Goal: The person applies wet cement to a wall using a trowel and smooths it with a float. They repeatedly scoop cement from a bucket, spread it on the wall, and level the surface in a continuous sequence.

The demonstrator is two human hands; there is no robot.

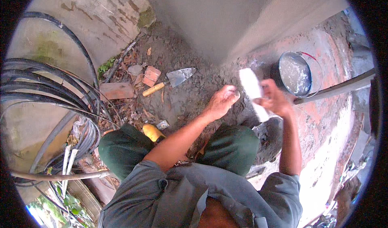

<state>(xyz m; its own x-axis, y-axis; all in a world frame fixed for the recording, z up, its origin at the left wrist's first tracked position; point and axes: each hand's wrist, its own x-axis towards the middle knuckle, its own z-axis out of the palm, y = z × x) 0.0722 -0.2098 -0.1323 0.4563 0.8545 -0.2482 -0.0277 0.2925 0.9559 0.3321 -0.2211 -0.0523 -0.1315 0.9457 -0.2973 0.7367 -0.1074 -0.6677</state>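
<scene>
My right hand (pixel 275 99) grips a long, flat, pale plastering float (pixel 253 91), overexposed to white and held tilted in front of my knees. Its handle is hidden by my fingers. Left of it, my left hand (pixel 223 101) is raised with the fingers curled closed; whether anything is in them I cannot make out. The two hands are apart. On the dirt beyond my left hand lies a pointing trowel (pixel 180 77) with a wooden handle and grey-smeared blade. To the right of my right hand stands a dark bucket (pixel 296 73) with grey, white-streaked contents.
A smooth grey plastered wall (pixel 218 22) rises ahead. Black cable coils (pixel 48 82) hang along the left wall. A brick (pixel 117 91) and a brick piece (pixel 151 75) lie among dry leaves. A yellow-toed shoe (pixel 152 132) shows beside my left knee. A dark bar (pixel 339 86) extends right of the bucket.
</scene>
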